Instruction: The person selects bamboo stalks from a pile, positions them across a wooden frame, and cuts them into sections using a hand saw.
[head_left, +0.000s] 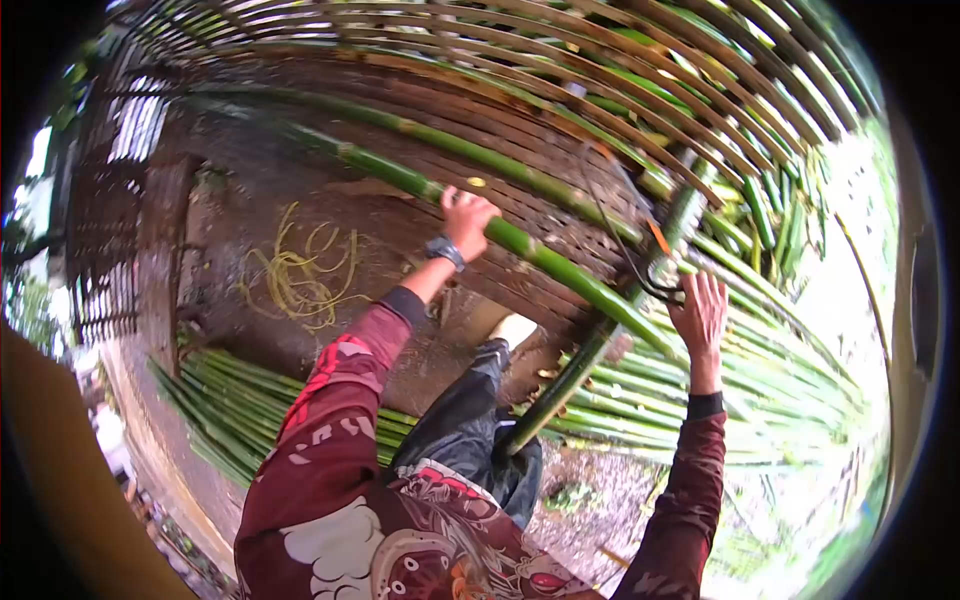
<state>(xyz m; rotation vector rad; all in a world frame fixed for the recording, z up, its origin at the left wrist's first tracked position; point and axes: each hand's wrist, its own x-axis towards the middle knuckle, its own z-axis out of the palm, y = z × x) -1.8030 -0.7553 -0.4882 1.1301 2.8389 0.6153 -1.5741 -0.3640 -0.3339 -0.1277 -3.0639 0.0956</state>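
Observation:
A long green bamboo pole [565, 272] runs from the upper left down to the right, lying across a slanting bamboo support [575, 380]. Wrapped around the pole near its middle is my left hand [466, 220], with a watch on the wrist. My right hand [700, 305] is closed on the dark handle of a bow saw [650, 225], close to the pole's right part. The saw has an orange section, and its frame reaches up and left beyond the pole. A second green pole [545, 183] lies behind the first.
Yellow strips [300, 285] lie coiled on the dirt floor at left. Bundles of thin green bamboo [235, 400] lie at lower left, and more cut bamboo [740, 390] spreads at right. A slatted bamboo fence [560, 50] stands at the back.

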